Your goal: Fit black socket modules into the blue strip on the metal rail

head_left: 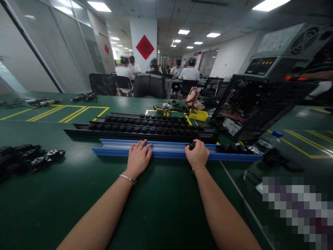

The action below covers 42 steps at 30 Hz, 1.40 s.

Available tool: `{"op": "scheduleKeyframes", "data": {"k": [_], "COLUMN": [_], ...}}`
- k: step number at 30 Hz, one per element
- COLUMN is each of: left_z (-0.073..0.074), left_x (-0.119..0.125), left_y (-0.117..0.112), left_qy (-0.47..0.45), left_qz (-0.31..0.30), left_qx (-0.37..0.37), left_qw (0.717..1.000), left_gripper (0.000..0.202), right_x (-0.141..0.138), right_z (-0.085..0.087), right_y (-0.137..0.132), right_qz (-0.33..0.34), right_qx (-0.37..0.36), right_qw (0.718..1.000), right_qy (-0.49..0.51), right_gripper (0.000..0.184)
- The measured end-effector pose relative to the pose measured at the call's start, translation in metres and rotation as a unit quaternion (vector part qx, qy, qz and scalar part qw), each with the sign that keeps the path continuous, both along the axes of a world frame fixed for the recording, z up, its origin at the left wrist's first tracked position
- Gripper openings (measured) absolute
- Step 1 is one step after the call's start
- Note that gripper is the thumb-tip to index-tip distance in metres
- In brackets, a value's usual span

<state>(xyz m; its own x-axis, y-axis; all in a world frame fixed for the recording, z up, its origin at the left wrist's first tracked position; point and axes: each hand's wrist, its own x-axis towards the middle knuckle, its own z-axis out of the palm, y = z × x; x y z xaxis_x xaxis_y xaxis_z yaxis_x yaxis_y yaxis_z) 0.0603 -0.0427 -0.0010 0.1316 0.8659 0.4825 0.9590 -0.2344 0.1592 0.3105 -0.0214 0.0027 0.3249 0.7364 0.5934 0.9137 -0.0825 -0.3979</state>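
A long blue channel rail (169, 152) lies crosswise on the green table. Across its left part rests my left hand (139, 156), fingers stretched out and holding nothing. My right hand (197, 154) is closed round a small round black part (191, 146) at the rail, right of the middle; its exact kind is hard to make out. Several black parts (231, 149) sit in the rail's right end. Just behind the blue rail are black rails (125, 134) lined with rows of similar black round parts (152, 130).
Loose black parts (39, 159) lie at the left. At the right stands an opened computer case (260, 100) with power supplies (275, 52) on top, near a clear bottle (267, 142). A metal dish (162, 107) and yellow tray (199, 115) sit behind. People sit farther back.
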Motion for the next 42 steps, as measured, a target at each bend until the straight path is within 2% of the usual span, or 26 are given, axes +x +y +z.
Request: {"op": "scheduleKeyframes", "data": {"k": [10, 22, 42], "left_z": [-0.002, 0.002, -0.002], "left_x": [0.000, 0.001, 0.001], "left_y": [0.001, 0.000, 0.002], "left_qy": [-0.009, -0.008, -0.011], "left_qz": [-0.004, 0.003, 0.008], "left_qx": [0.006, -0.002, 0.004], "left_qw": [1.000, 1.000, 1.000], "left_gripper": [0.037, 0.037, 0.038], "right_x": [-0.010, -0.010, -0.016], "right_z": [0.001, -0.002, -0.005], "right_y": [-0.002, -0.001, -0.001], "right_qz": [0.037, 0.053, 0.104], "right_qx": [-0.003, 0.027, 0.045], "right_qw": [0.999, 0.998, 0.994], "right_qy": [-0.007, -0.002, -0.008], "right_gripper": [0.028, 0.025, 0.025]}}
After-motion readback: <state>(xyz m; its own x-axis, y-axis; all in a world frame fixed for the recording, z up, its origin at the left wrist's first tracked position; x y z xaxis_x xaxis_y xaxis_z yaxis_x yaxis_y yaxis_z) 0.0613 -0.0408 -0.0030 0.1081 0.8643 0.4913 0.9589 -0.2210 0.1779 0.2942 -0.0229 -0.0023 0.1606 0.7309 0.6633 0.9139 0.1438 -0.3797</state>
